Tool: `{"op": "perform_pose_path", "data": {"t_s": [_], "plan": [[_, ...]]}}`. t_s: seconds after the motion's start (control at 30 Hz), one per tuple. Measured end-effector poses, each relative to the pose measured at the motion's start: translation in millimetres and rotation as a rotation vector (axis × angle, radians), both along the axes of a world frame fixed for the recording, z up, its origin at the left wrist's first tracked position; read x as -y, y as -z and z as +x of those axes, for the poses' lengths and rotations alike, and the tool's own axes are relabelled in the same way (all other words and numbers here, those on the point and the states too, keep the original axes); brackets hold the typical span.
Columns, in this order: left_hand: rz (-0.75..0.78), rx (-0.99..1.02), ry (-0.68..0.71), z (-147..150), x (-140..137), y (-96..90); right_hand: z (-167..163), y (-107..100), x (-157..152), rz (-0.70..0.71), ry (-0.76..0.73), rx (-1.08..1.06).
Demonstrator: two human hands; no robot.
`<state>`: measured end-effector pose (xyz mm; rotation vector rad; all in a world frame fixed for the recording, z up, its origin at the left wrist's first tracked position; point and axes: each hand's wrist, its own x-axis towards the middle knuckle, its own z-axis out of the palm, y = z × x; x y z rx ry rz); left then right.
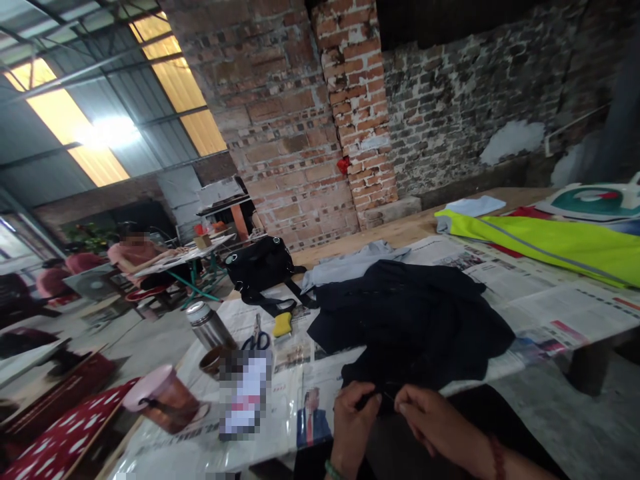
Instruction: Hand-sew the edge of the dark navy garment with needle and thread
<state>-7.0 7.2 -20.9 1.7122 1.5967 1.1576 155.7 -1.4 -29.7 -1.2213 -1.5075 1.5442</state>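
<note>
A dark navy garment (410, 313) lies bunched on the newspaper-covered table, its near edge hanging toward my lap. My left hand (356, 417) is closed in a pinch at that near edge, with dark cloth between thumb and fingers. Close by on the right, my right hand (435, 417) is also pinched, its fingertips a short gap from the left ones. A faint thin line shows by its fingertips, too small to name. Behind the garment is a light grey cloth (350, 263).
Left on the table are a steel flask (207, 323), scissors (257, 337), a yellow sponge-like piece (283, 325), a brown cup (213, 360), a lidded pink container (165, 400) and a black bag (260, 267). At right lie a neon-yellow garment (545, 243) and an iron (595, 200). People sit farther back.
</note>
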Motion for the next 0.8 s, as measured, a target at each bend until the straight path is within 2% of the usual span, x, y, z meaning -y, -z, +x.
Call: {"op": "perform_pose_path", "data": {"t_s": [0.23,0.53,0.8], "plan": [[0.042,-0.049,0.023,0.3,-1.2,1.4,-1.5,3.0,-3.8,-0.01,0.0,0.066],[0.143,-0.044,0.044,-3.8,2.9,3.7,-17.5,8.0,-7.1,0.034,0.06,-0.03],[0.136,-0.051,0.123,4.0,-2.1,-3.7,-31.1,10.7,-18.8,0.086,0.178,-0.092]]}}
